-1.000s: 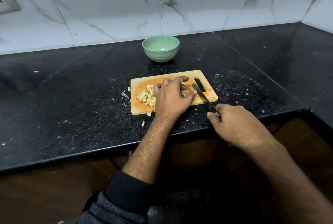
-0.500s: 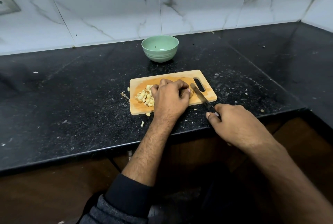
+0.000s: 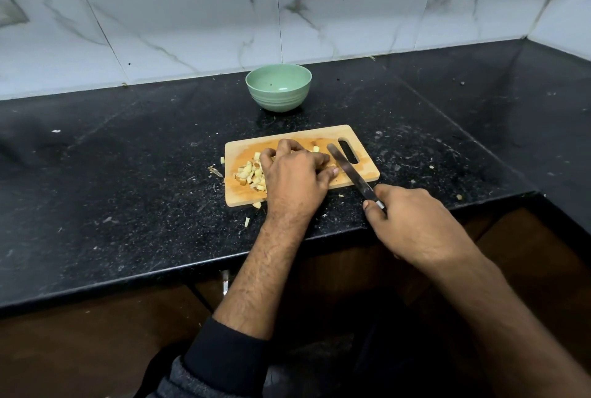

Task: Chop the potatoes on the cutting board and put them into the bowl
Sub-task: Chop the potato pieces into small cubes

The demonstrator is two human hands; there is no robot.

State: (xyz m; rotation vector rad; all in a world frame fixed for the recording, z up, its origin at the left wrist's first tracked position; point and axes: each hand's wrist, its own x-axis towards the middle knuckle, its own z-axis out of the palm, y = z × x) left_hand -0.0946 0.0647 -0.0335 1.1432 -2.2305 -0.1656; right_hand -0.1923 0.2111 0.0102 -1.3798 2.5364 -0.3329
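Chopping well means the left hand (image 3: 295, 178) keeps curled fingers on the potato, clear of the knife (image 3: 350, 172) gripped by the right hand (image 3: 412, 224), bowl (image 3: 278, 87) empty at twelve o'clock.

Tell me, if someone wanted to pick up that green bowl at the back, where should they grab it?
Probably by the rim of the green bowl, coming from above. It stands upright and open-mouthed on the counter, apart from the cutting board, with free space all round. Its rounded sides narrow toward the base, so a pinch over the rim edge, thumb outside and fingers inside, looks surer than squeezing the sides.
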